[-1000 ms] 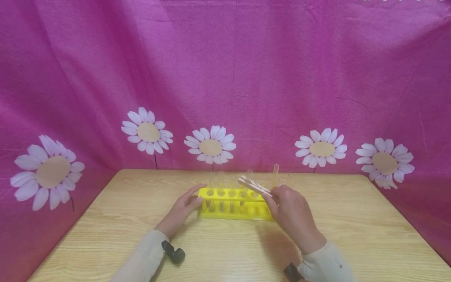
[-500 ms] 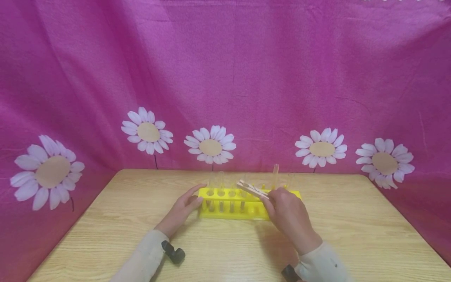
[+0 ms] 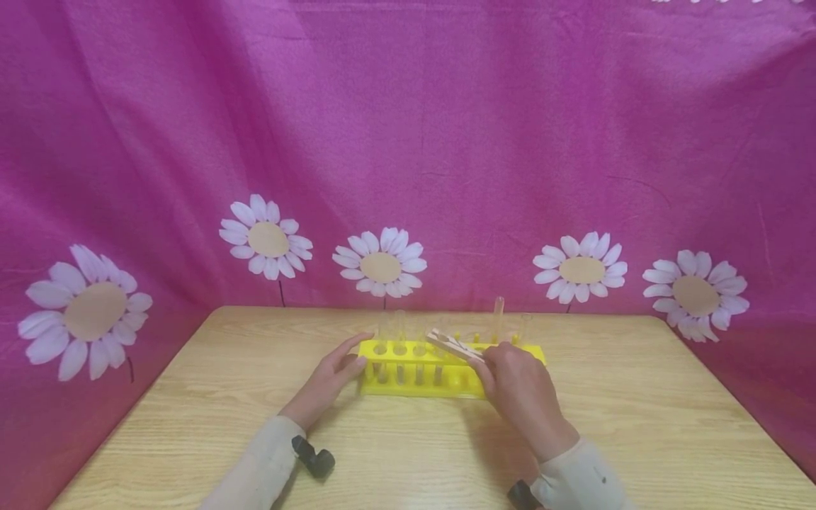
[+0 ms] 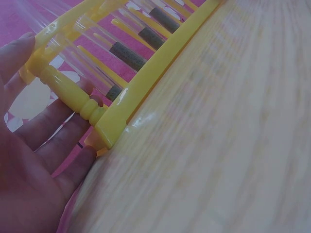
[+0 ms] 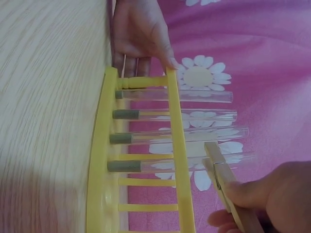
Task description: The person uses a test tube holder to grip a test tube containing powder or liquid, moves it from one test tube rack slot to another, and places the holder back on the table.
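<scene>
A yellow test tube rack [image 3: 398, 358] stands on the table, several clear test tubes with dark grey matter at the bottom upright in its left holes. My left hand [image 3: 331, 375] holds the rack's left end, thumb on the top plate and fingers behind the end post [image 4: 68, 90]. In my right hand [image 3: 525, 389] is a wooden test tube clamp [image 5: 221, 174] with a metal spring, pinched between thumb and fingers. Its tip lies at the upper part of the fourth tube [image 5: 124, 166], which sits in the rack; whether it still grips the glass I cannot tell.
Towards the rack's right end, a taller clear tube [image 3: 499, 319] and a shorter one [image 3: 525, 326] rise behind my right hand. Yellow pegs line the rack's back. A pink cloth [image 3: 472, 142] with daisies hangs behind the wooden table [image 3: 408, 453].
My right hand and the clamp have moved slightly left and down. The fourth tube's rim has sunk lower over the rack. My left hand has stayed put.
</scene>
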`<state>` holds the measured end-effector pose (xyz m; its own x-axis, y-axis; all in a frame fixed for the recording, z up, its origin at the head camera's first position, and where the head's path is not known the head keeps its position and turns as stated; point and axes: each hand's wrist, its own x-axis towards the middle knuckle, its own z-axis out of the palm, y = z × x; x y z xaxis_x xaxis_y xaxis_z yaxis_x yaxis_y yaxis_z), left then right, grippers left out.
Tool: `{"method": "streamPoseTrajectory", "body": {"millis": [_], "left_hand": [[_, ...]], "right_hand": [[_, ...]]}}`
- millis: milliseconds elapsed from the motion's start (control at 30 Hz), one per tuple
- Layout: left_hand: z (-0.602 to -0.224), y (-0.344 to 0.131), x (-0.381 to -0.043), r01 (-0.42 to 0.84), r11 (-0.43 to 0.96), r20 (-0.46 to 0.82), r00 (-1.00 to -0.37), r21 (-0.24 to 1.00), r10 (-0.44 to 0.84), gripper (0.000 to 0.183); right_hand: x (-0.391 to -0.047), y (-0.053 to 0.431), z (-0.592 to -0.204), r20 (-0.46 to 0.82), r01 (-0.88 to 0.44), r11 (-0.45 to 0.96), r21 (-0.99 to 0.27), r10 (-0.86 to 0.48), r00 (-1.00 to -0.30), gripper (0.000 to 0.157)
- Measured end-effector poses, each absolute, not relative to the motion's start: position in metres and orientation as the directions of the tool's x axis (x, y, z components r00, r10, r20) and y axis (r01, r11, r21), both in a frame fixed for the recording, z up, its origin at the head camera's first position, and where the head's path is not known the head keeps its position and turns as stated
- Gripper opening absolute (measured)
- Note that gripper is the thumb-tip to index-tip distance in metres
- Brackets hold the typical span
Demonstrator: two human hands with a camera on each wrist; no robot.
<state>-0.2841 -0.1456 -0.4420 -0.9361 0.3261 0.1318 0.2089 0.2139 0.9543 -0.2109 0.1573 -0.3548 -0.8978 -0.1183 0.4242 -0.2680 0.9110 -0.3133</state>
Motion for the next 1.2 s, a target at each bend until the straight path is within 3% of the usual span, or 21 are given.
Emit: {"method": "streamPoseTrajectory", "body": {"millis": [733,1200], "left_hand": [[-0.444,-0.146,-0.285,0.223,0.218,0.144,-0.933,0.950,0.331,0.049],[-0.446,-0.147,-0.287,0.227,0.208,0.147,-0.929,0.951,0.340,0.045]], "right_hand": [[-0.209,0.162,-0.352,0.526,-0.320,0.895,-0.312,-0.118,-0.842,0.021],[-0.205,0.165,-0.344,0.647,-0.395,0.866,-0.307,-0.114,-0.754,0.020]]}}
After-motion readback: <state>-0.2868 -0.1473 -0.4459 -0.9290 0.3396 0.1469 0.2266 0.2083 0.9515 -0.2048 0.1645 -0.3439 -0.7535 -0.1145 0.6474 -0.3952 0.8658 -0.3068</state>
